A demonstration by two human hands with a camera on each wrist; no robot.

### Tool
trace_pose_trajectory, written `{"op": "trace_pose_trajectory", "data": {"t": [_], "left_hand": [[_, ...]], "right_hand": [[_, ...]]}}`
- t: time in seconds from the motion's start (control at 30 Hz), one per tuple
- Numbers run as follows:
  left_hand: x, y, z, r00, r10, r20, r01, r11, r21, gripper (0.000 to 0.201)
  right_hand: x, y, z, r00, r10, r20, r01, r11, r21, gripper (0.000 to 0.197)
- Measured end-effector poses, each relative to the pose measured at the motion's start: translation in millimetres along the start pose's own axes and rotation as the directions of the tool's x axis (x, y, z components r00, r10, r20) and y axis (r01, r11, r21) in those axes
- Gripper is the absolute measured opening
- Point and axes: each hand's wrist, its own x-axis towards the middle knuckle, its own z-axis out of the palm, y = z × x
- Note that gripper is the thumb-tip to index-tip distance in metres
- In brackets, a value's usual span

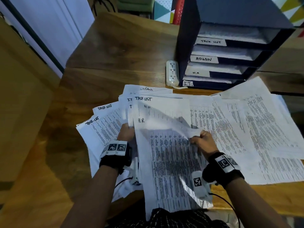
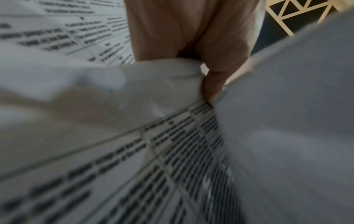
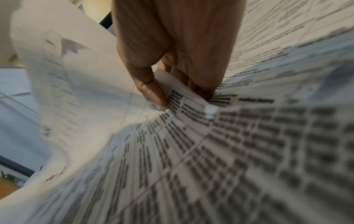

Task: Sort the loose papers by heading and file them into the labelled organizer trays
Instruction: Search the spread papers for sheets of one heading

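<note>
Printed sheets lie fanned over the wooden desk, with handwritten headings TASK LIST, I.T, Admin and H.R. My left hand grips the left edge of a bundle of sheets; in the left wrist view its fingers curl round white paper. My right hand pinches the lifted edge of the H.R sheet, which bends upward; the right wrist view shows thumb and fingers clamped on that edge. A dark organizer stands at the back right with trays labelled TASK LIST, ADMIN, H.R, I.T.
A white power strip lies just left of the organizer. More printed pages spread over the desk's right side. Bare wood stretches behind the papers at left. Patterned clothing shows at the bottom edge.
</note>
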Motion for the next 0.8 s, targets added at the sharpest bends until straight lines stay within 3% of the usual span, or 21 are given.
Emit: {"op": "trace_pose_trajectory", "data": {"t": [0.1, 0.17, 0.2, 0.27, 0.37, 0.43, 0.57, 0.63, 0.73, 0.8], "left_hand": [[-4.2, 1.2, -4.6, 0.988, 0.010, -0.156, -0.034, 0.987, -0.154, 0.029], [-7.7, 5.9, -13.2, 0.971, 0.045, -0.234, -0.091, 0.978, -0.189, 0.036], [-9.1, 10.5, -20.5, 0.959, 0.042, -0.279, -0.098, 0.977, -0.190, 0.036], [-6.9, 20.8, -35.8, 0.926, 0.079, -0.369, -0.157, 0.970, -0.187, 0.035], [-10.6, 57.4, -69.5, 0.814, 0.134, -0.565, -0.253, 0.958, -0.137, 0.041], [-15.5, 86.9, -95.5, 0.695, 0.211, -0.687, -0.419, 0.896, -0.149, 0.057], [-32.3, 131.7, -132.0, 0.567, 0.283, -0.773, -0.643, 0.739, -0.201, 0.027], [-34.1, 140.6, -136.1, 0.586, 0.309, -0.749, -0.661, 0.717, -0.221, 0.032], [-19.4, 123.2, -121.6, 0.738, 0.235, -0.633, -0.470, 0.852, -0.231, 0.054], [-12.4, 100.9, -102.6, 0.821, 0.230, -0.522, -0.388, 0.896, -0.215, 0.039]], "right_hand": [[5.2, 0.0, -1.3, 0.991, 0.059, -0.123, -0.045, 0.993, 0.113, 0.029], [11.3, 6.3, -6.0, 0.969, 0.110, -0.221, -0.081, 0.987, 0.136, 0.018], [15.2, 9.8, -8.4, 0.957, 0.114, -0.268, -0.091, 0.991, 0.097, 0.005], [19.1, 11.9, -10.9, 0.944, 0.095, -0.316, -0.116, 0.992, -0.048, 0.022], [16.4, 0.7, -9.8, 0.933, 0.019, -0.360, -0.094, 0.977, -0.192, 0.010], [14.4, -9.3, -6.6, 0.933, -0.004, -0.359, -0.089, 0.966, -0.244, 0.026], [19.2, -22.9, 1.5, 0.961, 0.007, -0.277, -0.093, 0.949, -0.300, 0.055], [20.0, -34.0, 8.9, 0.974, -0.040, -0.223, -0.035, 0.946, -0.324, 0.063], [15.3, -56.3, 18.6, 0.950, -0.199, -0.242, 0.117, 0.942, -0.316, 0.067], [8.1, -74.0, 24.0, 0.953, -0.225, -0.205, 0.200, 0.970, -0.135, 0.061]]}}
